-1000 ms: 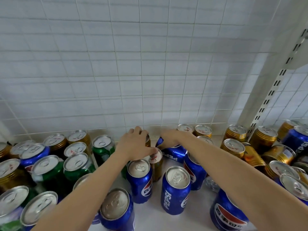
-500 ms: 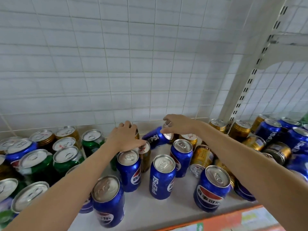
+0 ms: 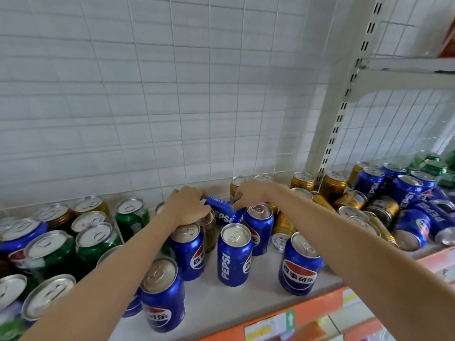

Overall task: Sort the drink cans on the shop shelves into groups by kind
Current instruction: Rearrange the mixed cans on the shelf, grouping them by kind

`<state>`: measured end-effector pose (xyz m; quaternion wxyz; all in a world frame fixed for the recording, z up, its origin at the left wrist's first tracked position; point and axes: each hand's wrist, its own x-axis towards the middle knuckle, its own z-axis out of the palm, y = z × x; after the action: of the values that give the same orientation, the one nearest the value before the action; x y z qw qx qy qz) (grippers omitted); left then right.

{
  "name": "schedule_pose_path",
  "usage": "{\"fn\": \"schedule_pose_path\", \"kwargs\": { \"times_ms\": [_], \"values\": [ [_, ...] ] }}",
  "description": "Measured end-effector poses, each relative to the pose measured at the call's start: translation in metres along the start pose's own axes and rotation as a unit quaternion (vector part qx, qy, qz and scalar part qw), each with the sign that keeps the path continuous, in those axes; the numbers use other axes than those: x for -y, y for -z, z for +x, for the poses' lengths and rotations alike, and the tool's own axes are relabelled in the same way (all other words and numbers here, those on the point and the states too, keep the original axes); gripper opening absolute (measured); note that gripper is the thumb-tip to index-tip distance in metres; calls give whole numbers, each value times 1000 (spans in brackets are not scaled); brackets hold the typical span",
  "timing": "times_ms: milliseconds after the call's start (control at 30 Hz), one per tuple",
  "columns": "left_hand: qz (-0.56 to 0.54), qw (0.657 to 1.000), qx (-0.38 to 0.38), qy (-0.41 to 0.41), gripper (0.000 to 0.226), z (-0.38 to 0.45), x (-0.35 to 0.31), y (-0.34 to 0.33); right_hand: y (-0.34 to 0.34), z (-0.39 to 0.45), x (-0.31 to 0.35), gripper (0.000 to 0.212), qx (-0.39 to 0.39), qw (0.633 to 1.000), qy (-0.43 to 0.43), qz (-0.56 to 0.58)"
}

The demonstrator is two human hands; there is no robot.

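A blue Pepsi can (image 3: 221, 210) is tilted on its side at the back of the shelf, between my two hands. My right hand (image 3: 251, 195) pinches its right end from above. My left hand (image 3: 187, 205) is curled over the top of a gold can (image 3: 209, 230) just left of it, fingers close to the tilted can's other end. Upright blue Pepsi cans stand in front: one (image 3: 188, 249) under my left wrist, one (image 3: 234, 254) in the middle, one (image 3: 258, 227) behind it, one (image 3: 300, 264) at the right and one (image 3: 163, 294) nearest.
Green cans (image 3: 96, 242) mixed with gold and blue ones crowd the left. Gold cans (image 3: 302, 180) and more blue ones, some fallen, fill the right past the slotted post (image 3: 327, 119). Wire mesh (image 3: 172, 94) backs the shelf (image 3: 216, 306), with an orange price strip (image 3: 307, 313) in front.
My right hand has lifted the blue Pepsi can and swung it left, tilted, toward my left hand. My view has shifted right. My left hand stayed on the same can.
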<state>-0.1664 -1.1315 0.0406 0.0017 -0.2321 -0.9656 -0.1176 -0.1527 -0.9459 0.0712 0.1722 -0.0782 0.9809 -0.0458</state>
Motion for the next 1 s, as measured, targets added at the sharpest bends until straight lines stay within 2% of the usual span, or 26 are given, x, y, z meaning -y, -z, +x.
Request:
{"fn": "schedule_pose_path", "kwargs": {
  "times_ms": [200,333,400,467,533,600,767,833,900,1000],
  "values": [
    [-46,999,-26,11,42,3,5,-5,-7,28,3,55,118,990,-59,50],
    [-36,999,-34,11,44,6,7,-8,-9,41,6,56,153,986,-55,42],
    [-32,999,-42,9,44,7,7,-8,-9,42,8,52,134,990,-34,13],
    [-27,999,-46,6,44,7,7,-8,-2,40,9,51,61,998,-13,-15],
    [-20,999,-49,3,44,7,6,-7,9,39,10,45,-27,1000,5,9],
    [-15,999,-51,3,43,7,5,-7,19,37,12,43,-63,996,14,68],
    [-19,998,-52,4,42,6,5,-8,14,41,21,61,-75,992,24,94],
    [-16,998,-54,-1,41,6,6,-9,21,33,23,62,-60,994,11,92],
    [-12,998,-57,-5,41,6,6,-10,34,18,22,57,-52,998,0,35],
    [-16,998,-57,-5,40,7,7,-12,44,-17,14,50,31,999,-7,12]
  ]
}}
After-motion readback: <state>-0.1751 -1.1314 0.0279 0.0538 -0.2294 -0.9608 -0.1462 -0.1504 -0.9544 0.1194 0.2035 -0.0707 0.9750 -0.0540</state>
